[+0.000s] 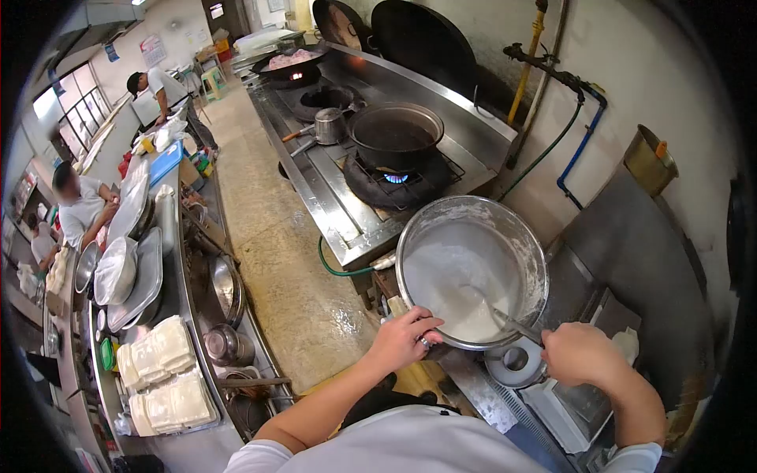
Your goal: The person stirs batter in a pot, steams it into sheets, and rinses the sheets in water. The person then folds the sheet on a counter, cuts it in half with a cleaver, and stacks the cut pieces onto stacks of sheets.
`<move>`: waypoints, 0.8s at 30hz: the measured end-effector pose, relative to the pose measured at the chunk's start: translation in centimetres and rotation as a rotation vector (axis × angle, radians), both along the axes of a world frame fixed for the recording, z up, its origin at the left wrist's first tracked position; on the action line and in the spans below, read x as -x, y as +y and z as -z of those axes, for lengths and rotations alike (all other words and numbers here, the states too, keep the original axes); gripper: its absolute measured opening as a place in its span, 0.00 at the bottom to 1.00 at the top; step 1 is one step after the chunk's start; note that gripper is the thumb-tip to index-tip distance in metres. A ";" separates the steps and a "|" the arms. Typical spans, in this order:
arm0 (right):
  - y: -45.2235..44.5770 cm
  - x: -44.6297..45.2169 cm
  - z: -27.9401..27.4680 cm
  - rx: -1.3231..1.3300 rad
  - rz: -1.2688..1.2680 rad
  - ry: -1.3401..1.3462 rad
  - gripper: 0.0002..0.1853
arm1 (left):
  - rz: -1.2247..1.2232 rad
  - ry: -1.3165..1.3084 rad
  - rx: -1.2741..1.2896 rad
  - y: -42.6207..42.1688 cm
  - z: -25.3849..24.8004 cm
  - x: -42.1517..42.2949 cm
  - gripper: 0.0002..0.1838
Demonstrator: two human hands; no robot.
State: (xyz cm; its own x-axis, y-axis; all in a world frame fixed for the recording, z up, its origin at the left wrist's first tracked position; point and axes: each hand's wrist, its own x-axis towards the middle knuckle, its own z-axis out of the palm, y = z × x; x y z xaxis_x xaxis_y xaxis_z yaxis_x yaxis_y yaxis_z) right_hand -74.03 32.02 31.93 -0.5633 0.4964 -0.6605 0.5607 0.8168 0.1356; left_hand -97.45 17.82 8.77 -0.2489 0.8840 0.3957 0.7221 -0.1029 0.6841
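Note:
A large metal pot holds a milky white liquid, and dried white residue coats its inner wall. My left hand grips the near-left rim with curled fingers, a ring on one of them. In my right hand is the handle of a ladle, closed in a fist at the pot's near-right side. The ladle slants down into the liquid, which hides most of its bowl. Just below the pot, near my right hand, sits a round white object with a hole in its middle.
Left of the pot, a dark wok-like pot stands over a lit blue flame on the steel stove. A small saucepan is behind it. Across the wet floor, a counter carries stacked pale sheets and trays. Co-workers stand beyond.

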 end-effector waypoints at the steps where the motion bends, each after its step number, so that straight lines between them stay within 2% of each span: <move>1: 0.0 0.1 -0.3 0.023 0.000 -0.034 0.17 | -0.009 0.007 0.014 0.0 -0.3 -0.1 0.13; 4: -1.0 -0.3 2.0 0.035 -0.043 0.152 0.15 | -0.021 -0.018 0.036 0.0 -0.1 -0.2 0.13; 7: -2.5 -1.0 7.4 -0.133 -0.179 0.284 0.18 | -0.012 -0.023 0.010 0.1 0.3 0.0 0.15; 12: -1.0 -2.6 12.5 -0.404 -0.123 0.324 0.24 | -0.020 -0.006 0.035 0.1 0.2 -0.2 0.16; 13: -0.5 -2.8 12.0 -0.433 -0.116 0.303 0.25 | -0.016 -0.007 0.042 0.1 0.2 -0.2 0.16; 17: 1.8 -4.0 7.9 -0.177 -0.155 0.213 0.21 | -0.024 0.011 0.037 0.2 -0.1 -0.3 0.12; 20: 1.7 -1.1 1.7 0.006 -0.039 -0.005 0.17 | -0.016 0.013 0.006 0.3 0.3 -0.4 0.12; 21: 1.8 -0.6 0.9 0.057 -0.013 -0.068 0.16 | -0.016 0.014 -0.004 0.3 0.4 -0.3 0.12; 24: 0.6 0.0 1.1 0.121 0.057 0.006 0.14 | -0.003 -0.036 -0.021 0.4 0.7 -0.2 0.13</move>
State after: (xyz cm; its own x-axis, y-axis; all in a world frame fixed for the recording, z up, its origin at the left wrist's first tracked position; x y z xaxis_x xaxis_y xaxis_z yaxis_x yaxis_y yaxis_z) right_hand -74.01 32.65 30.83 -0.5407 0.4449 -0.7139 0.6072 0.7938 0.0348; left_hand -97.20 18.24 8.04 -0.2665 0.8747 0.4049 0.6972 -0.1151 0.7075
